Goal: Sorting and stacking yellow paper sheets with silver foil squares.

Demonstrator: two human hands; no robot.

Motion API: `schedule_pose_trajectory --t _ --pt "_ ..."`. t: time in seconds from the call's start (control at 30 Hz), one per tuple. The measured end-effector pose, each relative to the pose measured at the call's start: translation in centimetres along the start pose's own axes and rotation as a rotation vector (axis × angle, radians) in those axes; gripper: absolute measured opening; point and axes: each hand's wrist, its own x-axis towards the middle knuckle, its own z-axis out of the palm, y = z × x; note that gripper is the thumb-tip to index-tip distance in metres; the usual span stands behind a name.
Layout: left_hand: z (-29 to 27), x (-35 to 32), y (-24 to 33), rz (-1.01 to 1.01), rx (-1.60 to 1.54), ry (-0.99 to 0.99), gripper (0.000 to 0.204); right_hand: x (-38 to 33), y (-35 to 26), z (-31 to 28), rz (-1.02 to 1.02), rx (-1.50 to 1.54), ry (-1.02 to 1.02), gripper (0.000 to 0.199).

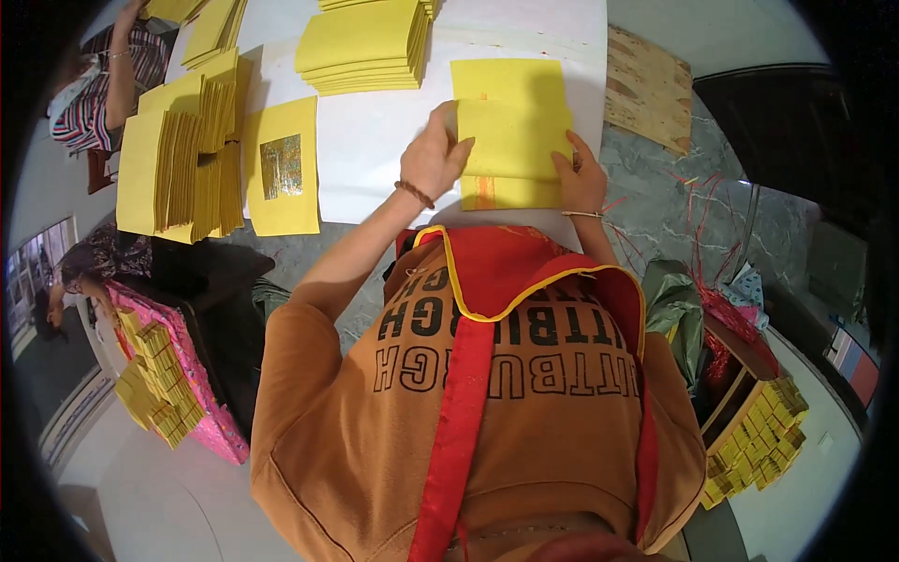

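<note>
Fingers of the left hand [434, 159] lay together, pressing the left edge of a folded yellow paper sheet [512, 140] on the white table [375, 140]; the right hand [581, 176] pressed flat on its right edge, a gold-foil sheet [281, 167] well to the left

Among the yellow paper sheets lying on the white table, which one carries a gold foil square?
The single yellow sheet lying flat left of the left hand, beside the fanned stacks. It alone shows a gold foil square; the others look plain yellow.
</note>
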Motion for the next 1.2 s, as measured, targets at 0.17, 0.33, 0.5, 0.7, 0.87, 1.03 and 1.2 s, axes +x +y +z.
schedule_pose_trajectory --t 0.17,0.33,0.5,0.7,0.87,1.03,1.2 --pt "1.7 -1.5 1.3 0.663 0.376 0.034 0.061 0.0 1.0 0.6 -0.077 -0.013 0.051 0.046" --pt "4.1 -2.3 -1.3 0.701 0.512 -0.091 0.063 -0.4 1.0 0.9 -0.061 0.086 0.046 0.046" --pt "4.0 -2.3 -0.9 0.679 0.52 -0.116 0.064 -2.4 -1.0 1.4 -0.286 -0.507 0.212 0.055" --pt "4.1 -1.9 -0.9 0.678 0.554 -0.13 0.058 -2.7 2.0 1.1 -0.187 -0.457 0.154 0.045" --pt "4.4 -1.1 -0.6 0.805 0.609 -0.007 0.049 -3.1 2.1 1.6 -0.12 -0.474 0.191 0.039" --pt "5.0 -0.1 1.6 0.927 0.729 0.22 0.04 -2.7 2.6 1.9 -0.074 -0.32 0.18 0.038" --pt "2.8 1.4 2.5 0.818 0.776 0.013 0.031 -2.6 3.9 2.0 -0.133 0.143 0.243 0.04"
